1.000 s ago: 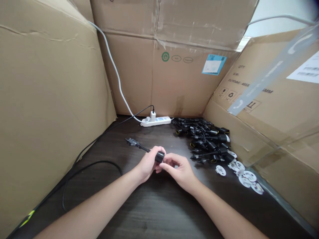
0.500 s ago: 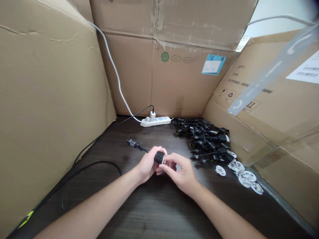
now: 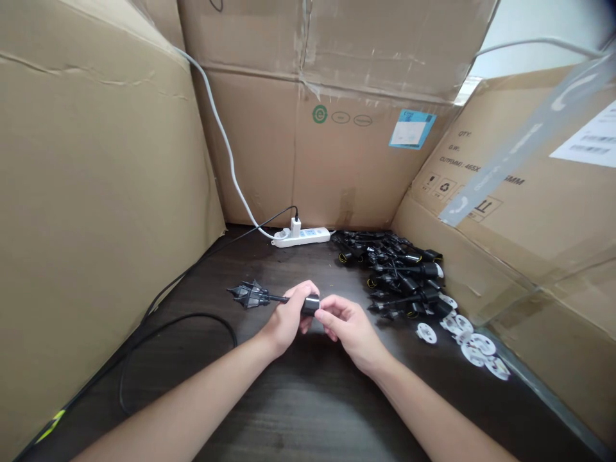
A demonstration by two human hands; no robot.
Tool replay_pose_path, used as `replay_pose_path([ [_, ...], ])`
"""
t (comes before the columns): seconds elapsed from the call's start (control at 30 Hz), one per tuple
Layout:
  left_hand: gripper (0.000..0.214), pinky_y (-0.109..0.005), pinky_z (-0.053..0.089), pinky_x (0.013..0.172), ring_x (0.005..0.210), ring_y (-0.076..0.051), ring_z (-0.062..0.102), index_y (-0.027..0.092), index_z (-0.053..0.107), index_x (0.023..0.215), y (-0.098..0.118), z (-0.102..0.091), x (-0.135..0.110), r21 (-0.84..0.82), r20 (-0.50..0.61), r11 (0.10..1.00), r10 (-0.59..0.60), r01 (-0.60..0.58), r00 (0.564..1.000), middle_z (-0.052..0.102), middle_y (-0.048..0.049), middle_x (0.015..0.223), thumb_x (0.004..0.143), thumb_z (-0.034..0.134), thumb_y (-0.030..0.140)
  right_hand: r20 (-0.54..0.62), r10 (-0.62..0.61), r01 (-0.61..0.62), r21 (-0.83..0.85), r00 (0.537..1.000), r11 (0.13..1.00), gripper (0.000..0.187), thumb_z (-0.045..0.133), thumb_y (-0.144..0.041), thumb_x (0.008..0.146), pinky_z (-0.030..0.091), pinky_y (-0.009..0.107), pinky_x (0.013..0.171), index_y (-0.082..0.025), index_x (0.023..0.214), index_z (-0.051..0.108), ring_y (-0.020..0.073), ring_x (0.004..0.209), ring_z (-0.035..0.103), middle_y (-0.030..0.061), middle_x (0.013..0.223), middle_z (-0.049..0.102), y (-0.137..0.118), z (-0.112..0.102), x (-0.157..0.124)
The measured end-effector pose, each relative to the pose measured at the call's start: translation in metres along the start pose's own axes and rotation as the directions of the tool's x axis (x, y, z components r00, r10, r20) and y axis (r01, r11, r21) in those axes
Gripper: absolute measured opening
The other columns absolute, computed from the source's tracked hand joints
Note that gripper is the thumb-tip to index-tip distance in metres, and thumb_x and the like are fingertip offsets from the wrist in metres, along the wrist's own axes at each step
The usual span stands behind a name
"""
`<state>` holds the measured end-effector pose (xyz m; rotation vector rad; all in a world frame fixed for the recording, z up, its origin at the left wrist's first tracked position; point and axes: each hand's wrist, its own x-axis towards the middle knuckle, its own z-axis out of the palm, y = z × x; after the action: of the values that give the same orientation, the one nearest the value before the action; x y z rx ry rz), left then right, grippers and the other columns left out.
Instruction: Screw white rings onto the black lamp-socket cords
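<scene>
A small black toy street lamp (image 3: 312, 304) lies sideways above the table, with lantern heads (image 3: 251, 294) pointing left and a thick cylindrical base at the right. My left hand (image 3: 289, 317) is wrapped round it near the base. At the base's open end, the fingers of my right hand (image 3: 344, 324) are closed on a white disc, of which only a thin edge shows. Several more black lamps (image 3: 404, 282) are heaped to the right, and loose white discs (image 3: 479, 348) lie in front of that heap.
A white power strip (image 3: 302, 237) with a plugged-in adapter stands at the back of the dark table (image 3: 289, 410). Black cable (image 3: 192, 314) loops along the left. Cardboard walls (image 3: 269, 154) enclose the left, back and right sides.
The lamp has turned in my left hand, so its lantern heads show wider and lie farther left. My right fingers have closed in against the base end.
</scene>
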<state>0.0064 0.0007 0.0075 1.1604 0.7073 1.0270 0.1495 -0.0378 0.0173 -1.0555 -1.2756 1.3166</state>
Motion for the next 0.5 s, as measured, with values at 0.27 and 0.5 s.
replay_pose_path([
  [0.27,0.024,-0.019,0.029,0.039,0.043,-0.009,0.033,0.019,0.052,0.071,0.004,0.008,-0.003,-0.143,-0.062,0.981,-0.137,0.127,0.989,0.041,0.0047,0.053,0.084,0.048,0.039,0.026,-0.127,0.126,0.034,0.992,0.991,0.028,0.08,-0.045,0.076,0.057,0.035,0.068,-0.019,0.079,0.07,0.0172,0.056,0.065,0.0003,0.061,0.067,0.0,0.007,-0.002],
  [0.5,0.033,-0.019,0.029,0.039,0.043,-0.008,0.03,0.019,0.052,0.072,0.001,0.003,-0.001,-0.04,-0.006,0.999,-0.036,0.036,0.999,0.036,0.0062,0.054,0.089,0.049,0.047,0.011,0.028,-0.029,0.029,1.0,0.999,0.033,0.08,-0.047,0.075,0.031,0.02,0.044,-0.015,0.076,0.072,0.0075,0.045,0.04,-0.0042,0.051,0.053,0.005,-0.003,0.002],
])
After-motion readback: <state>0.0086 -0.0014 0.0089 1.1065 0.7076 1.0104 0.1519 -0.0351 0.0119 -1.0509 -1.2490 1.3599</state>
